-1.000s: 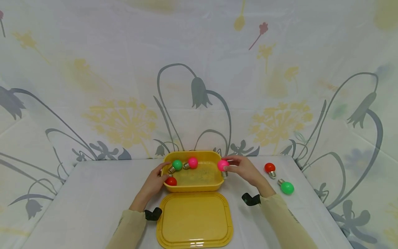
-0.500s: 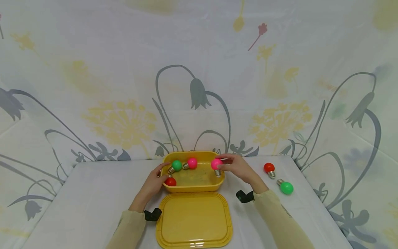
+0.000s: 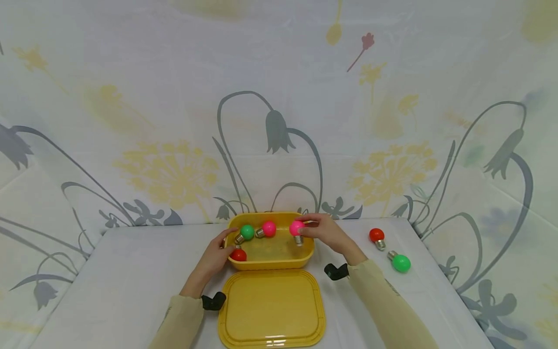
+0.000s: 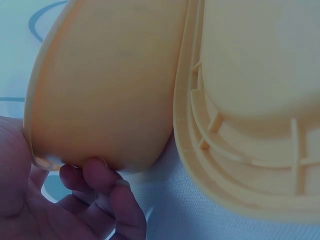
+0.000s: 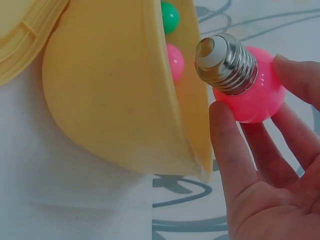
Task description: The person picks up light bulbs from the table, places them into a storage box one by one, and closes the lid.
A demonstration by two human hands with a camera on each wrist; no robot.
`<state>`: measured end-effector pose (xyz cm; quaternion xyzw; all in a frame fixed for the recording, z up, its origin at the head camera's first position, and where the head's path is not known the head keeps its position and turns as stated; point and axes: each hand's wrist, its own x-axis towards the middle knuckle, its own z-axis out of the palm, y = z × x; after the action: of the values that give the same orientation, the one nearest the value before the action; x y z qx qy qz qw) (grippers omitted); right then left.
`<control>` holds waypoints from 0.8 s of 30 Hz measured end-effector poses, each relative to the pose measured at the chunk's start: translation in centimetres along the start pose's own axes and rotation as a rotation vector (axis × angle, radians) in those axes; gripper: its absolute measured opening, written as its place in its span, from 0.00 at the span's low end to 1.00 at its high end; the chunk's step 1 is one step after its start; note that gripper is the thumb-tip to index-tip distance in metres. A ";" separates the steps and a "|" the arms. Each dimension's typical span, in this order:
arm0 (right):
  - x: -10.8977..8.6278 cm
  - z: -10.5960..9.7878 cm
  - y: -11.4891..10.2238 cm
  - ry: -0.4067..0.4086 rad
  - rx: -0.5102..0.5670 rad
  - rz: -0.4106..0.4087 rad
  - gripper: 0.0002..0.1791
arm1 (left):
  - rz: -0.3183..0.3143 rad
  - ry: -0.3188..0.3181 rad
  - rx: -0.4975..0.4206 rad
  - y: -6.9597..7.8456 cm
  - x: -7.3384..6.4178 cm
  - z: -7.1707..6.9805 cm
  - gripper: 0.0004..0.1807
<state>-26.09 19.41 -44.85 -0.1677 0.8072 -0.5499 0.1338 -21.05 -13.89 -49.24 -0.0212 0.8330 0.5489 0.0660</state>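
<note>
My right hand (image 3: pixel 324 231) pinches a pink light bulb (image 5: pixel 262 92) by its round part, over the right end of the yellow box (image 3: pixel 270 264). Its metal screw base points down in the head view. At the box's left end my left hand (image 3: pixel 216 253) grips the wall, with fingers curled against the outside in the left wrist view. Inside the box lie a green bulb (image 3: pixel 247 231), a second pink bulb (image 3: pixel 269 229) and a red bulb (image 3: pixel 238 254), which is partly hidden near my left thumb.
A yellow lid (image 3: pixel 272 308) lies flat just in front of the box. To the right, on the white cloth (image 3: pixel 126 286), are another red bulb (image 3: pixel 377 235) and another green bulb (image 3: pixel 401 263). A patterned cloth (image 3: pixel 279 58) hangs behind.
My right hand has carried the pink bulb leftward, from the box's right rim to over its inside. The left hand keeps its grip on the box.
</note>
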 end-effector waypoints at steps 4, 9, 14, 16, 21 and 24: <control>0.5 0.3 0.1 -0.018 0.011 0.006 0.23 | 0.004 -0.005 -0.004 0.0 -0.1 -0.1 0.29; 1.0 0.6 -0.1 -0.042 -0.009 -0.011 0.23 | 0.009 -0.015 0.000 0.2 -0.2 -0.2 0.28; 1.6 0.9 -0.6 -0.061 -0.026 0.004 0.23 | 0.000 -0.016 -0.002 0.1 0.0 -0.1 0.29; 1.8 0.9 -0.7 -0.065 -0.032 0.011 0.23 | -0.006 -0.015 -0.004 0.0 0.0 -0.1 0.29; 2.5 1.1 -1.0 -0.080 -0.035 0.012 0.23 | 0.001 -0.015 0.000 0.0 0.1 -0.1 0.29; 2.9 1.2 -1.1 -0.090 -0.031 0.021 0.23 | 0.010 -0.018 0.002 0.1 0.0 -0.2 0.29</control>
<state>-28.06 16.79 -44.35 -0.1856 0.8106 -0.5278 0.1730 -21.07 -14.01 -49.10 -0.0122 0.8331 0.5484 0.0707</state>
